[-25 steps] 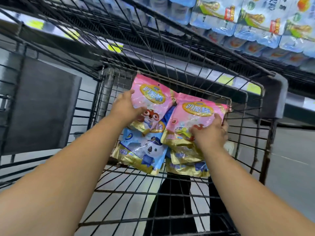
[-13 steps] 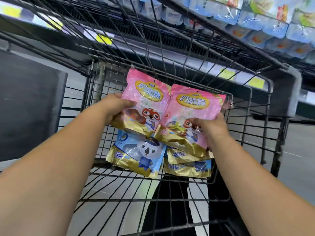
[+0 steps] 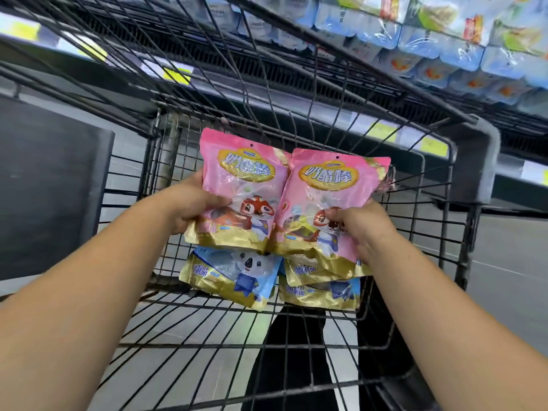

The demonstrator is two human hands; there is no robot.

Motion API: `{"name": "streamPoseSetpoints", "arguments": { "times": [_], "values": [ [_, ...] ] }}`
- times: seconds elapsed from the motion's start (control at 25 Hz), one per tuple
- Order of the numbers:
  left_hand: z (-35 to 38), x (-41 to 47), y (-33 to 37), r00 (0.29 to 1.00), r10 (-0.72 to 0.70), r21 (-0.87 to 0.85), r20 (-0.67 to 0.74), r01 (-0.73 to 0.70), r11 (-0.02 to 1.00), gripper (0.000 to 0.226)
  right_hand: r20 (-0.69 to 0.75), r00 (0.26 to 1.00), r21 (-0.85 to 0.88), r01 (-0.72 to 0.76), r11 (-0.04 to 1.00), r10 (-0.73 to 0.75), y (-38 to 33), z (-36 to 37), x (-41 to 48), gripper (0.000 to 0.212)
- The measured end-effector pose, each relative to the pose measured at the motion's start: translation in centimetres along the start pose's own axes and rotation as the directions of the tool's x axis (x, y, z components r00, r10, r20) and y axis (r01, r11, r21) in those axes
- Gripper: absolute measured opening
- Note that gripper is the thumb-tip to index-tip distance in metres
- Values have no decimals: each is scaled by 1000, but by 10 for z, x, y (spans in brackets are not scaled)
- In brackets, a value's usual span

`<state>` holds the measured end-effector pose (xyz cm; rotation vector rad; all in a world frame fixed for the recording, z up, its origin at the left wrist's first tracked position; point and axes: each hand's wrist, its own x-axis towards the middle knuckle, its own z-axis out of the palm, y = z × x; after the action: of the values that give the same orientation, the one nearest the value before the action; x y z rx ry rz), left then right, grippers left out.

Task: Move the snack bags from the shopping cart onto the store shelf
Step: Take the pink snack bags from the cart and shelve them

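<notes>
My left hand [image 3: 192, 207] grips a pink snack bag [image 3: 240, 179] by its lower left side. My right hand [image 3: 361, 229] grips a second pink snack bag [image 3: 329, 191] at its lower right. Both bags are lifted side by side, touching, above the child-seat basket of the black wire shopping cart [image 3: 207, 330]. Under them lie a blue snack bag with a koala [image 3: 231, 274] on the left and a blue and gold bag [image 3: 323, 287] on the right, with another gold-edged bag [image 3: 314, 266] half hidden on top of it.
The store shelf [image 3: 296, 105] with yellow price tags runs across behind the cart. Rows of blue packaged goods [image 3: 430, 40] fill the shelf at the upper right. A dark panel [image 3: 50, 185] stands at the left. Grey floor shows at the right.
Both hands have closed on the two pink bags and raised them off the blue bags below. The view has tilted up towards the shelf.
</notes>
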<state>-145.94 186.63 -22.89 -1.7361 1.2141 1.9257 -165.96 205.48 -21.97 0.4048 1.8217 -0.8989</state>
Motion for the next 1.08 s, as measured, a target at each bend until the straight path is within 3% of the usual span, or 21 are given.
{"name": "streamPoseSetpoints", "arguments": {
  "times": [0.2, 0.48, 0.6, 0.92, 1.08],
  "values": [
    [-19, -59, -1, 995, 102, -8, -20, -102, 995, 64, 128, 978, -20, 171, 985, -167, -2, -16, -49, 28],
    [-20, -146, 0, 969, 247, -248, -8, -241, 938, 86, 293, 882, -38, 397, 917, -370, -30, -47, -113, 35],
    [-14, -175, -10, 940, 322, -369, -115, -341, 864, 68, 348, 835, -14, 458, 889, -426, -45, -58, -134, 40],
    [44, -192, 41, 817, 528, -288, -233, -576, 765, 67, 269, 800, 117, 526, 842, -537, -99, -120, -134, 54],
    [102, -191, 92, 785, 591, -257, -186, -620, 742, 61, 219, 793, 203, 533, 822, -568, -136, -166, -122, 64]
  ]
}}
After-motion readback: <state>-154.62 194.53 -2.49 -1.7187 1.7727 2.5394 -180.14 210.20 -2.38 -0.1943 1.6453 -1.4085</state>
